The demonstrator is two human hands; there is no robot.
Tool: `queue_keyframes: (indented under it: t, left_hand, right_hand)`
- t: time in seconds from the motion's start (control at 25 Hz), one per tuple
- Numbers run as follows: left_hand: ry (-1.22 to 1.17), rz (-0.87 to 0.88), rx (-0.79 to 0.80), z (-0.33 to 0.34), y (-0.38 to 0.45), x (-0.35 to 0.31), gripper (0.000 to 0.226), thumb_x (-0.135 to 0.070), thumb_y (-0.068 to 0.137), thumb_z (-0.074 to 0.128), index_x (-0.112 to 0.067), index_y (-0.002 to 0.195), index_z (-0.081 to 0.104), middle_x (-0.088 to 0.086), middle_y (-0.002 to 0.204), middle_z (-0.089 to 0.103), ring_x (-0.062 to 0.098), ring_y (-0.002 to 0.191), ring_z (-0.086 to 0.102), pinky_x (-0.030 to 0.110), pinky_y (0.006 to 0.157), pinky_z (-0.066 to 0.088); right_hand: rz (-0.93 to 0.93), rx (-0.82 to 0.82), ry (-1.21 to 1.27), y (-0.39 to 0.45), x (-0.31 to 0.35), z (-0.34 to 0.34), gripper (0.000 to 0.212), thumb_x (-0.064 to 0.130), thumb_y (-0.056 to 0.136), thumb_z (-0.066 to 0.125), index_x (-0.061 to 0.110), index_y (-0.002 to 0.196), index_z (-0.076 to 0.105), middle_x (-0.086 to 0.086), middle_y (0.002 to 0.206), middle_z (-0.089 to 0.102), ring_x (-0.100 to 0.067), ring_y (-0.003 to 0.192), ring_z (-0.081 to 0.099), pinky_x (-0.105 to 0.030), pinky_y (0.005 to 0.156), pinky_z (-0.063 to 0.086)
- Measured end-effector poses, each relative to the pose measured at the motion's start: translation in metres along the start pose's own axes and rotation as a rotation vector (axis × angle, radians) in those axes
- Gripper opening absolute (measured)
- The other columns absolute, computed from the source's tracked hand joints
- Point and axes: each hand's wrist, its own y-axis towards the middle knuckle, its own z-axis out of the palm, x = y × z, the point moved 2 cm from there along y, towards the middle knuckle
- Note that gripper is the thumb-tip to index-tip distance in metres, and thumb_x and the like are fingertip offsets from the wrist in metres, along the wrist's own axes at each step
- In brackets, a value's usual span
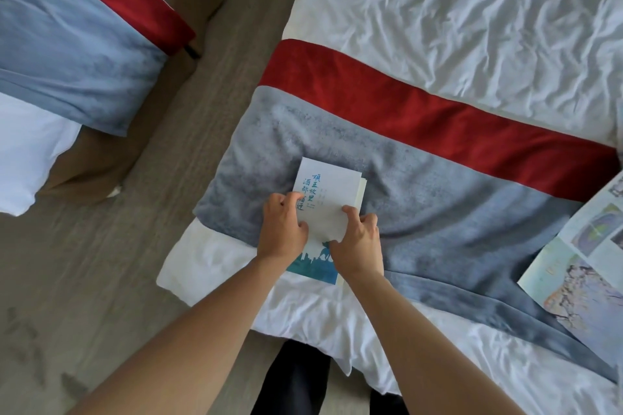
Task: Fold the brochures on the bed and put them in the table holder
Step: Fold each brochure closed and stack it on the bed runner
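A folded white brochure [328, 188] with blue characters and a teal picture at its near end lies on the grey bed runner [455, 209]. My left hand [283, 229] presses on its left side, fingers curled over the edge. On the right edge rests my right hand [359, 242], fingertips gripping the paper. Both hands hold the brochure flat against the bed. At the right edge of the bed an unfolded, colourful brochure [583, 266] lies open. No table holder is in view.
The bed [472, 27] has wrinkled white sheets and a red band [421, 111] along the runner. A second bed [67, 43] with the same runner stands at left, across a strip of brown floor [118, 246]. My dark trouser legs [296, 381] show below.
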Motion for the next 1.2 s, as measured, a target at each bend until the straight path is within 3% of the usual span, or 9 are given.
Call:
queue_keyframes:
  t: [0.28,0.4,0.48,0.6,0.88,1.2]
  left_hand:
    - [0.124,0.122,0.07,0.001,-0.001,0.006,0.056,-0.005,0.081,0.065,-0.011,0.134,0.049,0.012,0.132,0.043,0.031,0.118,0.044,0.042,0.088,0.052]
    - [0.331,0.271,0.143,0.008,-0.006,-0.003,0.072,-0.012,0.081,0.066,-0.018,0.147,0.037,0.014,0.158,0.022,0.034,0.142,0.026,0.045,0.102,0.044]
    - [0.406,0.318,0.193,0.013,-0.006,-0.006,0.077,-0.016,0.084,0.066,-0.023,0.152,0.029,0.012,0.164,0.01,0.03,0.151,0.01,0.044,0.111,0.035]
    - [0.439,0.323,0.214,0.018,-0.001,-0.004,0.073,-0.017,0.087,0.061,-0.024,0.152,0.028,0.011,0.164,0.009,0.028,0.152,0.006,0.041,0.113,0.034]
    - [0.495,0.312,0.196,0.018,0.004,-0.011,0.065,-0.014,0.08,0.067,-0.025,0.138,0.041,0.011,0.157,0.024,0.029,0.146,0.021,0.04,0.104,0.041]
    - [0.49,0.365,0.261,-0.005,0.01,-0.074,0.053,-0.023,0.09,0.058,-0.018,0.141,0.043,0.009,0.148,0.037,0.029,0.135,0.037,0.041,0.104,0.037]
  right_hand:
    - [0.028,0.011,-0.11,0.002,0.002,0.006,0.067,0.013,0.082,0.067,0.02,0.142,0.037,-0.012,0.132,0.035,-0.034,0.121,0.043,-0.044,0.093,0.048]
    - [-0.046,-0.012,-0.28,-0.001,0.012,0.009,0.082,0.021,0.082,0.065,0.03,0.152,0.022,-0.009,0.16,0.011,-0.031,0.141,0.023,-0.046,0.102,0.042]
    - [-0.129,0.033,-0.33,-0.002,0.015,0.016,0.085,0.024,0.085,0.065,0.032,0.155,0.016,-0.003,0.166,0.0,-0.028,0.149,0.008,-0.046,0.108,0.036]
    - [-0.145,0.111,-0.405,0.002,0.005,0.023,0.088,0.024,0.088,0.063,0.027,0.157,0.009,0.0,0.166,-0.003,-0.026,0.152,0.002,-0.043,0.111,0.032]
    - [-0.187,0.134,-0.445,0.008,0.002,0.023,0.082,0.023,0.09,0.06,0.024,0.157,0.013,-0.002,0.165,-0.001,-0.027,0.149,0.008,-0.041,0.11,0.034]
    - [-0.145,0.027,-0.373,-0.002,-0.017,-0.062,0.055,0.02,0.087,0.059,0.021,0.138,0.038,-0.005,0.15,0.028,-0.026,0.134,0.034,-0.039,0.103,0.039]
